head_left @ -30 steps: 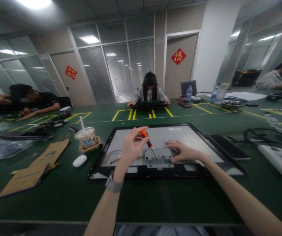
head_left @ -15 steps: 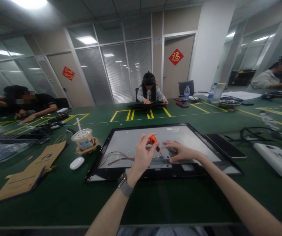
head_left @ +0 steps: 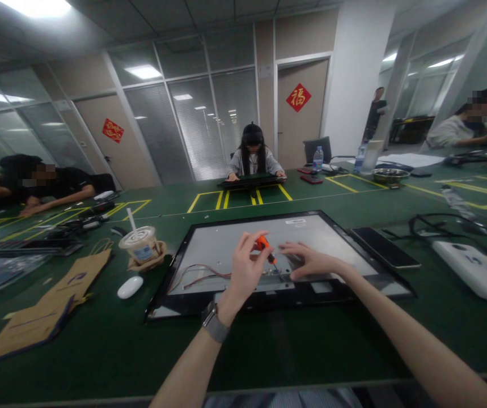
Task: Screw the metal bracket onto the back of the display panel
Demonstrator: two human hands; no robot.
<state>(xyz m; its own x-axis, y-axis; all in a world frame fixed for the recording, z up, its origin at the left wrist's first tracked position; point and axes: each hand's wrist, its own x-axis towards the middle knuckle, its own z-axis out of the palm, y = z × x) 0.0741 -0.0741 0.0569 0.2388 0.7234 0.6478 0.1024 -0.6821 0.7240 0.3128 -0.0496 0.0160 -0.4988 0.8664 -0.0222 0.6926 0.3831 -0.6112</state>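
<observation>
In front of me a display panel [head_left: 200,243] with a black frame lies with its grey metal side up. My left hand [head_left: 246,266] pinches an orange-and-black screwdriver [head_left: 263,243], tilted, its tip down at a small metal bracket with a board near the panel's front edge. My right hand [head_left: 309,260] lies over the panel just right of the tip, fingers spread, thumb beside the bracket; whether it presses on a small part is hidden. Thin wires [head_left: 209,273] run left from the bracket across the metal.
To the left are a lidded drink cup [head_left: 140,243] with a straw, a white mouse [head_left: 130,287] and a brown paper bag [head_left: 51,306]. A black phone [head_left: 383,246], cables and a white case [head_left: 473,269] lie right. A co-worker [head_left: 253,150] sits opposite with another panel.
My view has shifted slightly; the hands and screwdriver keep nearly the same place on the panel. The co-worker opposite has moved a hand to the panel's left edge. A person appears at the back right.
</observation>
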